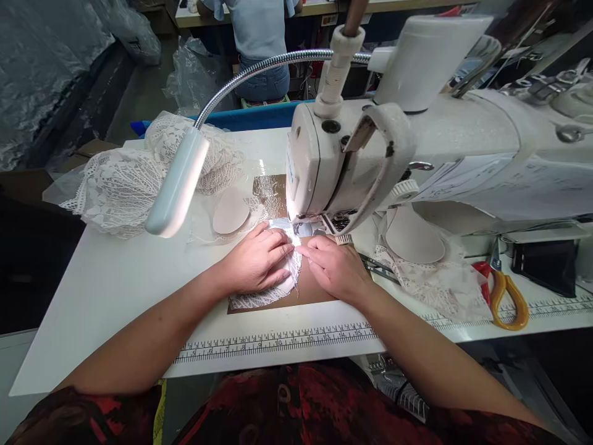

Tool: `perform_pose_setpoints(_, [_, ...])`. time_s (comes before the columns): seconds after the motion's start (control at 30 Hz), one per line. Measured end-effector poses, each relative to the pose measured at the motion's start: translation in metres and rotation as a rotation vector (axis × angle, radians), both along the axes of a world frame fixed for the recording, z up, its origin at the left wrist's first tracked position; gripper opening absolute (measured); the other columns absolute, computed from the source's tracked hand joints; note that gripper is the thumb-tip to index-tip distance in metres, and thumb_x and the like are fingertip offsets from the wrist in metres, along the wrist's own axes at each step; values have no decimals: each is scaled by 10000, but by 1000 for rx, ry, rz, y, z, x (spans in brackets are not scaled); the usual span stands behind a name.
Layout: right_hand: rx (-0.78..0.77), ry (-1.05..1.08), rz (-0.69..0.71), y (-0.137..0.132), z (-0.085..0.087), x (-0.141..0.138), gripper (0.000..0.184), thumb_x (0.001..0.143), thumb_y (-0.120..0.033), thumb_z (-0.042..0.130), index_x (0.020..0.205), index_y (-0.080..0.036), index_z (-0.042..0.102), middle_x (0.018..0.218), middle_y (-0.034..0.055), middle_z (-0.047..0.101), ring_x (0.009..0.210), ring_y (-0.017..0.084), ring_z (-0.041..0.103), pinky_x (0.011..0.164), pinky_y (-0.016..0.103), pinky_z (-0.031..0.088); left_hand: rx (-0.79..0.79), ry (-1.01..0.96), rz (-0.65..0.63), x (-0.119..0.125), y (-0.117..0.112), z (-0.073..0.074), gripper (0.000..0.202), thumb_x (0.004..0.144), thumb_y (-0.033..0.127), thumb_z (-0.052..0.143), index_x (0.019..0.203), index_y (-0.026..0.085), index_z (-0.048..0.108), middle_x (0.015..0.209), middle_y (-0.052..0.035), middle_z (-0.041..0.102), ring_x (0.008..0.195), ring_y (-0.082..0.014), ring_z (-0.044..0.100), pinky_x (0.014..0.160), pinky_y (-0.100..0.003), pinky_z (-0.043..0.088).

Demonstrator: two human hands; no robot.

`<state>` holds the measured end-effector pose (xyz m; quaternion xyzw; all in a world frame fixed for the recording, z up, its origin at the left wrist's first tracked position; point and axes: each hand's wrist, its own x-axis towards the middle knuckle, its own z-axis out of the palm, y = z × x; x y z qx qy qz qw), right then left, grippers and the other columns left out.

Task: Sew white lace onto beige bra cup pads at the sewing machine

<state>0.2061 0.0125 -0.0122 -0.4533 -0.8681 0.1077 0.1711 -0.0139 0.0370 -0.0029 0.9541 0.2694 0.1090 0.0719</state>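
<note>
My left hand (pixel 259 258) lies flat, fingers stretched out, pressing a white lace-covered cup piece (pixel 282 285) on the brown plate in front of the sewing machine head (pixel 324 161). My right hand (pixel 334 264) rests just to its right, fingers curled and pinching the edge of the same lace piece close to the presser foot (pixel 303 230). Bright lamp light falls on the fabric under the needle area.
A pile of white lace (pixel 125 185) and a beige foam cup (pixel 230 211) lie at the left back. Another foam cup (pixel 412 238) with lace sits right of the machine. Orange-handled scissors (pixel 507 295) lie at the right. A gooseneck lamp (pixel 178 179) hangs over the table. A printed ruler (pixel 278 342) runs along the front edge. A person sits beyond the table.
</note>
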Motion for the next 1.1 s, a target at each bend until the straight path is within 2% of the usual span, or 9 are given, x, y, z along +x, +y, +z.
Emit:
perform_pose_setpoints(0.3, [14, -59, -58, 4, 5, -4, 375, 803, -76, 439, 1060, -208, 678, 882, 29, 657, 682, 155, 467, 581, 265, 291, 53, -11, 44, -1, 10, 1, 398, 879, 311, 480, 1183, 79, 588, 1119, -185, 595, 1067, -308, 538, 981, -520, 354])
perform_pose_setpoints(0.5, [5, -33, -113, 5, -1, -3, 388, 838, -99, 422, 1144, -172, 647, 999, 61, 682, 825, 186, 561, 682, 274, 389, 61, -21, -44, 4, 7, -1, 359, 896, 222, 444, 1210, 108, 572, 1177, -188, 584, 1113, -304, 516, 952, -516, 375])
perform_pose_setpoints(0.67, [0, -24, -130, 5, 2, -5, 382, 845, -102, 412, 1127, -189, 654, 1009, 52, 683, 839, 176, 578, 682, 266, 399, 49, -58, -74, 3, 7, -6, 357, 899, 207, 444, 1213, 97, 570, 1182, -183, 585, 1074, -276, 527, 931, -473, 431])
perform_pose_setpoints(0.87, [-26, -123, -88, 3, 6, -7, 322, 827, -116, 440, 1012, -229, 678, 922, 28, 668, 766, 164, 560, 581, 265, 324, 59, -100, -85, 0, 6, -9, 357, 923, 215, 430, 1219, 73, 570, 1228, -187, 583, 1108, -274, 529, 928, -442, 478])
perform_pose_setpoints(1.1, [-3, -125, -96, 5, -1, -9, 355, 849, -109, 402, 1070, -209, 662, 893, 49, 643, 806, 169, 551, 638, 257, 350, 77, -71, -38, 1, 9, -10, 363, 936, 228, 424, 1236, 82, 566, 1255, -171, 582, 1144, -281, 520, 938, -448, 476])
